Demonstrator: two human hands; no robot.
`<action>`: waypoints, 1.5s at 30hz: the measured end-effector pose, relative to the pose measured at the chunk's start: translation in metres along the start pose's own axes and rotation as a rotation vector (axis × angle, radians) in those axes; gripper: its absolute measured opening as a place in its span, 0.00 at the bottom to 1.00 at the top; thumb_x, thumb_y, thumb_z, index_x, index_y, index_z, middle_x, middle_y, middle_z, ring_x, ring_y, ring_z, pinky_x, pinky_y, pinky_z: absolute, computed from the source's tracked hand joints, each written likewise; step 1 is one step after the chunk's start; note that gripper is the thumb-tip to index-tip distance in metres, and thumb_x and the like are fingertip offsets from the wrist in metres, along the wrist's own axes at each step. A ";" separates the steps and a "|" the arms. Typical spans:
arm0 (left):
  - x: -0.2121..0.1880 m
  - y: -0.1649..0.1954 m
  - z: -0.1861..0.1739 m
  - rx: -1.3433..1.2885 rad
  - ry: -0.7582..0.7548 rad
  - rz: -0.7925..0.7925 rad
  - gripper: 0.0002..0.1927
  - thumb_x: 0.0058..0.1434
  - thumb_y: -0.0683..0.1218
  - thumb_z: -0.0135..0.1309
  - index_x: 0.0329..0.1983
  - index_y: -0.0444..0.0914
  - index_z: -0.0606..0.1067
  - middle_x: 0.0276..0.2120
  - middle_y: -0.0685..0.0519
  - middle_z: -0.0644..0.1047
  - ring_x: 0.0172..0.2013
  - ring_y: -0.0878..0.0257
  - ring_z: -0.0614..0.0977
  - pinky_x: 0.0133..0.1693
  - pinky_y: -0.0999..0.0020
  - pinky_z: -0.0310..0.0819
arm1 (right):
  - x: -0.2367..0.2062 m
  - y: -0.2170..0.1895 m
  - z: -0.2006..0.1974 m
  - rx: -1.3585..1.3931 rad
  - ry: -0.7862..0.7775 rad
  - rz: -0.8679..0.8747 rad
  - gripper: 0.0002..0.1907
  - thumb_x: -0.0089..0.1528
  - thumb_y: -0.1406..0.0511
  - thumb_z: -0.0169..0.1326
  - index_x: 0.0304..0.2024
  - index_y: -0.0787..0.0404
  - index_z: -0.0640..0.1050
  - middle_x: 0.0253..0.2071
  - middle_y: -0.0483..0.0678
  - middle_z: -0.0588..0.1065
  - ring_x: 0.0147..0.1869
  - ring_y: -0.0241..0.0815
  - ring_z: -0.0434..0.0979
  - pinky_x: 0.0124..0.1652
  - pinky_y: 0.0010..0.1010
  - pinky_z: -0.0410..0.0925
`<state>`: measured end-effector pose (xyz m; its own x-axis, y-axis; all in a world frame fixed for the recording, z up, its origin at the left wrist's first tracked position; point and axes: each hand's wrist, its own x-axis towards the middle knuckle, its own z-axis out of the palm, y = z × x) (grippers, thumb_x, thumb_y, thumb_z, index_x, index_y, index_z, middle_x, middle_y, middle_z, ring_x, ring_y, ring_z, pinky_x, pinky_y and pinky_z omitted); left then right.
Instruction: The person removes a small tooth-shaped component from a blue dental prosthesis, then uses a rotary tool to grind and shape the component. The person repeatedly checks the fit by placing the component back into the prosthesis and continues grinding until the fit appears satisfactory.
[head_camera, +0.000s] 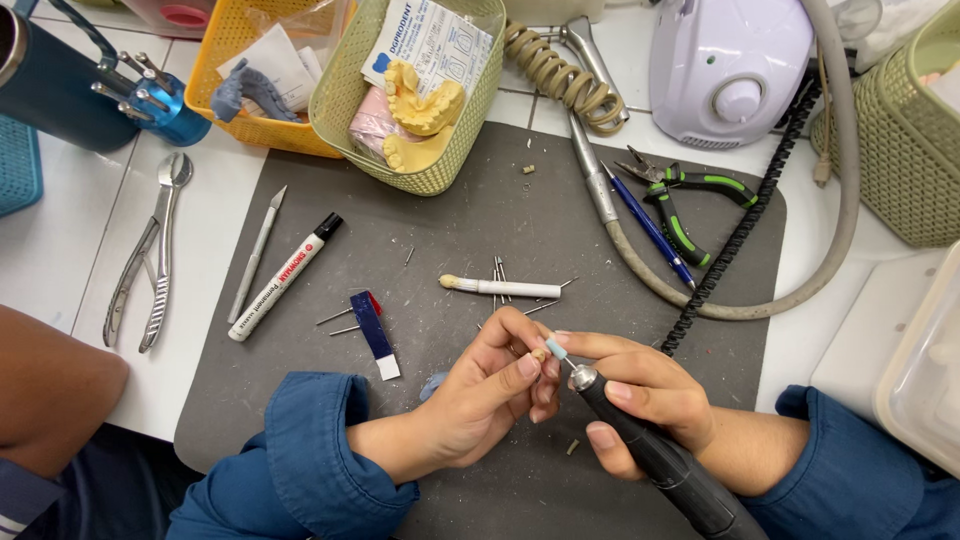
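Observation:
My left hand (492, 385) pinches a tiny tan piece (540, 354) between thumb and fingertips over the grey mat (460, 230). My right hand (645, 395) grips a black rotary handpiece (655, 455) like a pen. Its pale blue tip (556, 348) touches the tan piece. Both forearms wear blue sleeves. A white stick tool (500, 288) lies on the mat just beyond my hands, with thin metal burs beside it.
Marker (285, 277), scalpel (257, 254), blue-and-white strip (374, 335) and metal forceps (150, 252) lie left. Green basket (345, 95) with yellow dental casts, a yellow basket (215, 75), white motor unit (725, 65), green-handled pliers (690, 200), blue pen, hoses behind. Another person's arm (50, 385) at left.

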<state>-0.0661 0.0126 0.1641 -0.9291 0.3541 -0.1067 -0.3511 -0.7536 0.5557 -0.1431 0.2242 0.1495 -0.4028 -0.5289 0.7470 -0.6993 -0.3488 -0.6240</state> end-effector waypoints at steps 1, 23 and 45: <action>0.000 -0.002 0.000 0.013 0.016 0.007 0.07 0.75 0.46 0.50 0.51 0.43 0.66 0.44 0.55 0.71 0.41 0.68 0.73 0.41 0.68 0.69 | 0.000 0.001 0.001 -0.032 -0.009 -0.015 0.28 0.62 0.70 0.55 0.63 0.58 0.62 0.44 0.56 0.75 0.59 0.68 0.81 0.51 0.49 0.81; -0.002 -0.016 -0.003 0.076 0.134 0.065 0.06 0.76 0.46 0.48 0.52 0.43 0.65 0.42 0.55 0.71 0.39 0.68 0.72 0.42 0.69 0.69 | 0.006 0.006 0.003 -0.116 -0.067 -0.034 0.27 0.61 0.68 0.58 0.60 0.60 0.62 0.40 0.55 0.74 0.56 0.67 0.82 0.46 0.47 0.80; -0.002 -0.013 0.002 -0.022 0.121 0.038 0.06 0.76 0.47 0.47 0.52 0.44 0.65 0.40 0.55 0.70 0.39 0.68 0.70 0.41 0.69 0.67 | 0.007 0.008 0.006 -0.136 -0.049 -0.057 0.27 0.62 0.69 0.57 0.61 0.61 0.62 0.43 0.57 0.75 0.57 0.69 0.81 0.48 0.50 0.80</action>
<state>-0.0593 0.0228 0.1588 -0.9485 0.2567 -0.1857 -0.3168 -0.7778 0.5428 -0.1478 0.2131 0.1487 -0.3326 -0.5497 0.7663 -0.7952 -0.2734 -0.5413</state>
